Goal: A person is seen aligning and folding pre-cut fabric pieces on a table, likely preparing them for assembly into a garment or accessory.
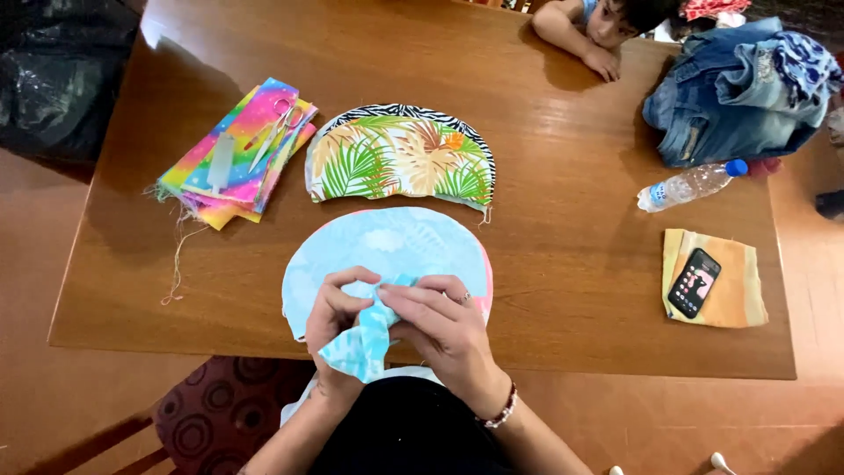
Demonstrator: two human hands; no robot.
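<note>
Fingers of the left hand (pixel 338 310) and right hand (pixel 444 324) pinch a bunched strip of light-blue fabric (pixel 362 341), clenched around it from both sides. Just beyond the fingers a round blue fabric piece (pixel 387 244) lies on the wooden table (pixel 563 255); farther out rests a leaf-print fabric piece (pixel 400 158).

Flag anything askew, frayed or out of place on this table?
Minor only. The folded rainbow fabric has frayed edges, with loose threads trailing toward the table's near edge. A plastic bottle lies on its side beside the heaped denim. Both hands, left and right, bunch a light blue fabric piece.
</note>
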